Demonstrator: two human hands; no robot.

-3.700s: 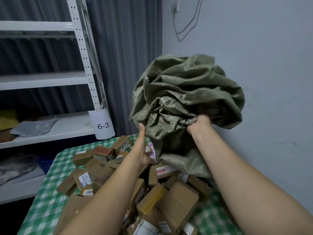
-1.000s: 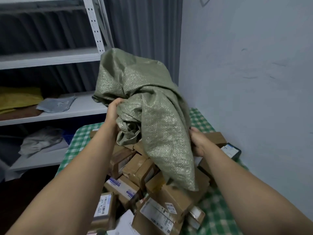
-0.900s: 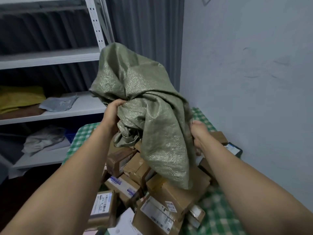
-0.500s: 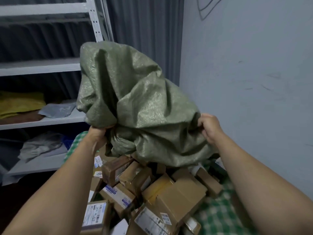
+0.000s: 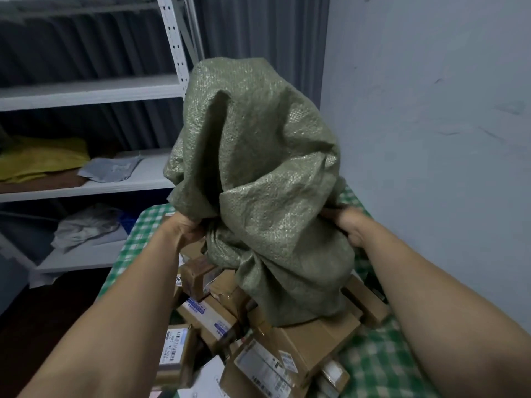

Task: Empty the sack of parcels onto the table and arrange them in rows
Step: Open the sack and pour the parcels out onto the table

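Both arms extended. Left hand and right hand each clutch bunched fabric of the crumpled olive-green woven sack, held between them above heaped brown cardboard parcels on the green-checked table.

Dim, cool, flat light; right wall brightest, deep shadow under the left shelf rack. Wide-angle bows the rack and stretches the near corners. Sack weave fairly sharp, near parcels blurred.
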